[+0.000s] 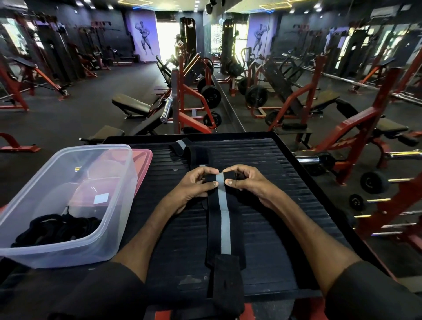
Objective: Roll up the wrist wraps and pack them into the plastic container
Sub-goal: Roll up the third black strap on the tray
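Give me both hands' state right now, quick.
Left hand: fingers curled, pinching the far end of the wrist wrap.
Right hand: fingers curled, pinching that same end.

Dim gym, one blown-out opening, wide-angle bend at the edges.

Most light comes from the bright opening [167, 38] at upper centre, washed to pure white and repeated more faintly in the mirror wall [296, 57] on the right; small ceiling spots [79, 3] along the top edge add little. The lower centre is sharpest: the left hand [194, 185], the right hand [247, 182] and the grey stripe of the wrist wrap [225, 219] read cleanly, with soft shadows beside the forearms. The plastic container [68, 249] at lower left carries a pale sheen on its rim. A chrome barbell sleeve [165, 112] glints. Straight lines bow toward the corners, and the far machines look soft, perhaps from compression.
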Available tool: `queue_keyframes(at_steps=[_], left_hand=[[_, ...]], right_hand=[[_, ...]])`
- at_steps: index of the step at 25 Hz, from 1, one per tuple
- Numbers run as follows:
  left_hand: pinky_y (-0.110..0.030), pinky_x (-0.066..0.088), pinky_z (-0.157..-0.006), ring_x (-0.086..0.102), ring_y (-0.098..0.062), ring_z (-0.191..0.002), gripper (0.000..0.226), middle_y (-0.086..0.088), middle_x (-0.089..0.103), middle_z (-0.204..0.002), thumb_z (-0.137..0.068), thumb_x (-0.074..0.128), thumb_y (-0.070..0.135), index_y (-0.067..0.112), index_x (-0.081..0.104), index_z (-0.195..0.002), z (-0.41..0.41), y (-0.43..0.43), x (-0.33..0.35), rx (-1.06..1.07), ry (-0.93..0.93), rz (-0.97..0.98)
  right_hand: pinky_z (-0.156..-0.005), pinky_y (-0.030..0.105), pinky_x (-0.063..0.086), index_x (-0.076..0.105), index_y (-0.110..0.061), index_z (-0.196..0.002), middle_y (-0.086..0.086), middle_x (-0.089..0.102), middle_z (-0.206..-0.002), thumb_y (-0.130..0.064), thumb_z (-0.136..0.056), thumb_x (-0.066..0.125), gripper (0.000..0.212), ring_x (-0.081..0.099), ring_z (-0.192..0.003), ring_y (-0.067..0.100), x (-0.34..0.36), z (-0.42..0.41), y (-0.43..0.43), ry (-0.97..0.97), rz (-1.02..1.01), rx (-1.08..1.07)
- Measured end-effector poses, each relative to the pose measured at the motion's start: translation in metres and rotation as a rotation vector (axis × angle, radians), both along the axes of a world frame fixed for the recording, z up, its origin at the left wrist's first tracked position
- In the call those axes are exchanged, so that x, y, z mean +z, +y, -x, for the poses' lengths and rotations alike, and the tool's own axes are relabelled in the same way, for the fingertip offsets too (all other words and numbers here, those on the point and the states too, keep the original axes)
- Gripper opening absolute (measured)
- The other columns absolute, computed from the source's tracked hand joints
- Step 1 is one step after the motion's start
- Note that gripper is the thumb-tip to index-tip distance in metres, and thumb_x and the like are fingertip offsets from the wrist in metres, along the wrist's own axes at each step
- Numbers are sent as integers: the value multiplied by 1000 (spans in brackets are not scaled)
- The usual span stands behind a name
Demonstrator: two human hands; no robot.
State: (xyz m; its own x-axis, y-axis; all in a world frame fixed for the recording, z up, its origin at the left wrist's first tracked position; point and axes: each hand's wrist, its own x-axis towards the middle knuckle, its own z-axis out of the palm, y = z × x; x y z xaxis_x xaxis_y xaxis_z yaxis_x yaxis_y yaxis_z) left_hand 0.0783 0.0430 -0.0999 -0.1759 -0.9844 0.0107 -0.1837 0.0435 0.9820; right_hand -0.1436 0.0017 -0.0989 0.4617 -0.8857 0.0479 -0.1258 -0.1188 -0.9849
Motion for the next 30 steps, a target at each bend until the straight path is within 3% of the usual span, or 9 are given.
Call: queue_keyframes(at_steps=[3,6,10,13,16,20,25,28,30], left_hand=[[-26,57,-85,67,-1,-106,43,17,68,-118,-89,76,21,25,61,-128,0,-1,-1,-5,10,-37],[-22,58,-75,69,-7,-95,44,1,72,-106,-83,80,8,13,64,-124,2,-2,-4,5,-13,23],[-19,57,-75,72,-5,-91,45,-4,73,-105,-76,83,-3,6,67,-117,6,-1,-4,54,-5,133],[-27,59,-89,71,-12,-97,47,-11,73,-110,-72,83,-8,2,68,-116,6,-2,-2,77,40,202],[-21,57,-86,71,-4,-98,47,-2,72,-110,-71,80,-14,3,67,-113,9,-2,1,96,73,244],[-24,57,-84,68,-5,-108,46,4,72,-118,-78,76,-11,11,65,-117,7,-2,2,39,115,156],[-22,55,-73,67,-4,-97,43,7,69,-115,-92,71,21,26,59,-133,6,4,11,-54,168,-132],[-17,53,-69,67,-3,-101,40,7,69,-115,-90,75,24,24,62,-128,7,4,5,-43,-13,-22],[-17,54,-71,69,-4,-98,41,4,71,-111,-85,79,15,18,65,-123,5,3,1,-31,-18,57]], right_hand=[[-73,18,56,68,-5,-121,0,73,-98,4,-85,76,38,69,-85,6,1,1,0,-41,-10,-10],[-77,24,57,70,-10,-115,3,72,-101,14,-77,74,45,67,-93,14,1,1,-3,-46,-80,32],[-88,36,43,68,-26,-122,-1,72,-128,-11,-84,73,41,63,-110,14,12,2,-7,-136,-261,61],[-87,34,43,67,-28,-121,-4,74,-112,-28,-91,72,30,61,-102,14,10,1,-8,-34,-269,19],[-77,23,45,67,-26,-106,-10,69,-90,-41,-89,73,24,58,-82,8,6,2,-7,68,-249,105],[-74,25,44,69,-23,-106,-7,69,-91,-32,-87,79,23,60,-83,7,5,2,-7,23,-200,41],[-74,27,46,67,-15,-122,-4,73,-108,-23,-78,85,49,64,-97,13,3,4,-6,-37,-124,15],[-87,38,51,66,-10,-122,6,70,-110,-9,-73,83,52,63,-102,21,2,2,-4,-23,-81,21],[-98,43,50,65,-8,-124,12,67,-114,5,-75,79,52,62,-108,25,3,1,-4,-44,-110,37]])
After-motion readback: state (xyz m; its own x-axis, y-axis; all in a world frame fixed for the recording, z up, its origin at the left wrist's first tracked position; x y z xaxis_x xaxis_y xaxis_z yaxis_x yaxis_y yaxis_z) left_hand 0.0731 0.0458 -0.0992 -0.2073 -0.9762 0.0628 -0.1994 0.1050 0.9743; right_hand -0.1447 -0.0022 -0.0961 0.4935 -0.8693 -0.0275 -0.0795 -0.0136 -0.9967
